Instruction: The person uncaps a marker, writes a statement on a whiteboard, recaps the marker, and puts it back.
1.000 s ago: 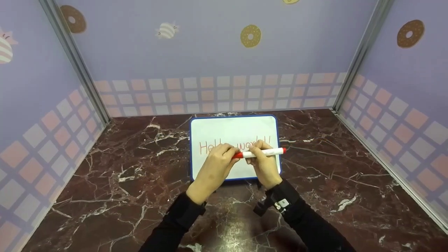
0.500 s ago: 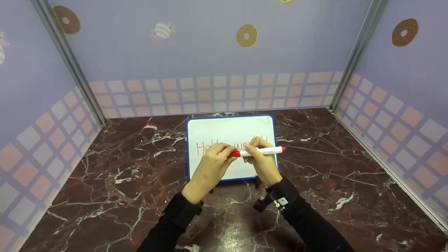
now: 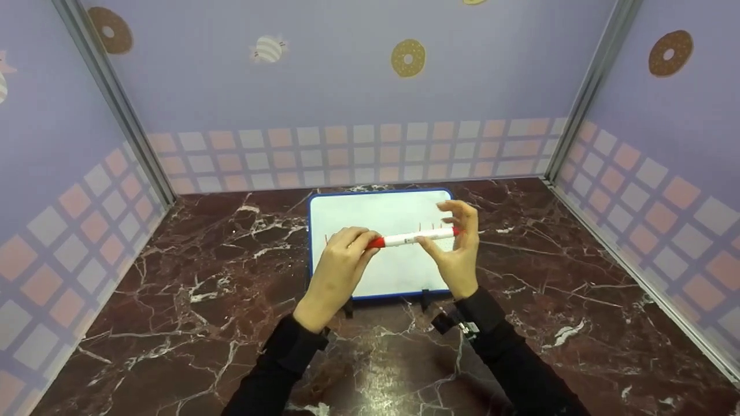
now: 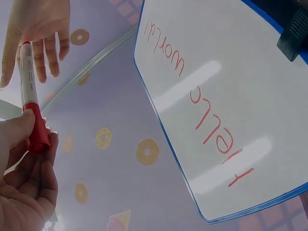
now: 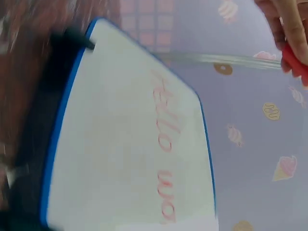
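Note:
A white marker with a red cap and a red end [image 3: 404,237] lies level in front of the whiteboard [image 3: 370,211]. My left hand [image 3: 335,268] pinches the cap between thumb and fingers, plainly seen in the left wrist view. At the marker's other end, my right hand [image 3: 461,263] has its fingers spread, the red tip against its palm side; the left wrist view shows those fingers straight. Red handwriting, "Hello world" [image 4: 211,120], runs across the board, partly hidden by my hands in the head view. In the right wrist view only the left hand [image 5: 288,29] on the cap appears.
The blue-framed board leans upright on small black feet [image 3: 425,300] on a dark red marble tabletop [image 3: 231,323]. Purple printed walls [image 3: 324,86] enclose the back and both sides, with metal posts [image 3: 121,110] at the corners.
My right hand has loosened its pinch on the marker and moved right and up, fingers spreading. The left hand still holds the cap; the marker has risen slightly and shifted a little left.

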Demonstrator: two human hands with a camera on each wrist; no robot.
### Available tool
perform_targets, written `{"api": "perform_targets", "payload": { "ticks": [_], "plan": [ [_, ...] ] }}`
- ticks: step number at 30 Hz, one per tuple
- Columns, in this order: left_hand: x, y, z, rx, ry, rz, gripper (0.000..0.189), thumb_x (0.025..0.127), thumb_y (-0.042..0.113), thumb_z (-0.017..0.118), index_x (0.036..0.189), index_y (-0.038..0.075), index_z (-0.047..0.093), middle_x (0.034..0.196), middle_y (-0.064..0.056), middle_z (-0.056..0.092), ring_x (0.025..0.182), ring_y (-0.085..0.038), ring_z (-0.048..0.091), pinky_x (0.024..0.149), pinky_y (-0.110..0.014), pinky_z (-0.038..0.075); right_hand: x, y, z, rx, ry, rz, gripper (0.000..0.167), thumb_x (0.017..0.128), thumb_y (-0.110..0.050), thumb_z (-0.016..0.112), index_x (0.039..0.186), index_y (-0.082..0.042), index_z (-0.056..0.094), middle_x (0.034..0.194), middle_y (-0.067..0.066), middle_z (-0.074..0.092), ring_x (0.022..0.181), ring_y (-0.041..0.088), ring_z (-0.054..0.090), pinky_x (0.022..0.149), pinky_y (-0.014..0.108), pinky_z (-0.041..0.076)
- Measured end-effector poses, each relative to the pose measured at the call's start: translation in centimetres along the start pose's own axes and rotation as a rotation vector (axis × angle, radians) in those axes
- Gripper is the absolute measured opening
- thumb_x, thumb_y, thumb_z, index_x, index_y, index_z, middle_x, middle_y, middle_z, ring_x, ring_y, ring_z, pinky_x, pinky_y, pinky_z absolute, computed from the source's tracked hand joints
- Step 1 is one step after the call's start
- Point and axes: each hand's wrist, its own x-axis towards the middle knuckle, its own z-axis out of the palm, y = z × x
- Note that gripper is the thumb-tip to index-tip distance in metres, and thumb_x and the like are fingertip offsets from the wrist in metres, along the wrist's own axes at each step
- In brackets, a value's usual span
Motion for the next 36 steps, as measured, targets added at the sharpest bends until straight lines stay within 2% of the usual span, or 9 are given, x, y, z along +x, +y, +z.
{"api": "perform_targets", "payload": {
  "ticks": [4, 7, 10, 13, 18, 22, 27, 36],
  "plan": [
    [0.0, -0.2, -0.1, 0.032, 0.005, -0.002, 0.017, 0.089, 0.012, 0.071, 0.102, 0.0, 0.072, 0.097, -0.009, 0.069, 0.091, -0.023, 0.066, 0.081, -0.035, 0.057, 0.2, 0.3, -0.3, -0.336, -0.048, -0.312, 0.06, 0.061, -0.01, 0.092, 0.113, 0.002, 0.065, 0.113, 0.015, 0.065, 0.116, 0.024, 0.054, 0.107, 0.035, 0.041],
    [0.0, -0.2, -0.1, 0.057, 0.0, -0.005, 0.018, 0.089, 0.013, 0.071, 0.102, 0.001, 0.072, 0.098, -0.009, 0.069, 0.09, -0.023, 0.065, 0.08, -0.034, 0.057, 0.1, 0.4, 0.0, -0.5, -0.09, -0.508, 0.053, 0.06, -0.019, 0.092, 0.107, -0.006, 0.072, 0.107, 0.012, 0.07, 0.111, 0.03, 0.057, 0.103, 0.04, 0.042],
    [0.0, -0.2, -0.1, 0.077, -0.011, -0.012, 0.017, 0.089, 0.014, 0.071, 0.102, 0.001, 0.072, 0.098, -0.008, 0.069, 0.09, -0.023, 0.065, 0.079, -0.034, 0.057, -0.1, 0.4, 0.3, -0.602, -0.125, -0.648, 0.045, 0.065, -0.02, 0.091, 0.106, -0.011, 0.075, 0.105, 0.008, 0.073, 0.105, 0.031, 0.059, 0.093, 0.043, 0.045],
    [0.0, -0.2, -0.1, 0.088, -0.021, -0.016, 0.017, 0.09, 0.013, 0.07, 0.102, 0.002, 0.072, 0.099, -0.009, 0.069, 0.092, -0.023, 0.065, 0.08, -0.035, 0.057, -0.2, 0.5, 0.6, -0.666, -0.136, -0.734, 0.037, 0.071, -0.019, 0.087, 0.106, -0.014, 0.076, 0.103, 0.005, 0.074, 0.102, 0.029, 0.062, 0.088, 0.042, 0.047],
    [0.0, -0.1, 0.0, 0.086, -0.041, -0.014, 0.016, 0.09, 0.012, 0.07, 0.102, 0.001, 0.072, 0.099, -0.009, 0.069, 0.093, -0.025, 0.066, 0.086, -0.035, 0.058, -0.3, 0.8, 0.8, -0.704, -0.134, -0.81, 0.024, 0.08, -0.017, 0.08, 0.104, -0.016, 0.078, 0.1, 0.004, 0.074, 0.095, 0.026, 0.064, 0.083, 0.039, 0.048],
    [0.0, -0.1, 0.0, 0.092, -0.048, -0.008, 0.017, 0.089, 0.012, 0.071, 0.102, 0.001, 0.072, 0.099, -0.009, 0.069, 0.093, -0.025, 0.066, 0.087, -0.034, 0.058, -0.3, 0.9, 0.8, -0.715, -0.132, -0.838, 0.021, 0.081, -0.014, 0.077, 0.102, -0.016, 0.078, 0.097, 0.004, 0.073, 0.091, 0.025, 0.063, 0.08, 0.038, 0.049],
    [-0.1, -0.1, 0.1, 0.098, -0.049, -0.006, 0.018, 0.089, 0.013, 0.071, 0.102, 0.001, 0.072, 0.099, -0.01, 0.069, 0.093, -0.024, 0.066, 0.087, -0.034, 0.058, -0.5, 0.9, 0.8, -0.734, -0.138, -0.839, 0.025, 0.077, -0.009, 0.077, 0.101, -0.015, 0.078, 0.092, 0.003, 0.072, 0.087, 0.024, 0.062, 0.079, 0.037, 0.049],
    [-0.1, -0.1, 0.0, 0.092, -0.053, -0.007, 0.018, 0.089, 0.013, 0.07, 0.103, 0.001, 0.072, 0.1, -0.009, 0.069, 0.093, -0.024, 0.066, 0.087, -0.033, 0.058, -0.7, 0.9, 0.9, -0.732, -0.156, -0.817, 0.025, 0.077, -0.008, 0.076, 0.101, -0.015, 0.079, 0.09, 0.003, 0.072, 0.083, 0.022, 0.063, 0.075, 0.036, 0.05]
  ]
}}
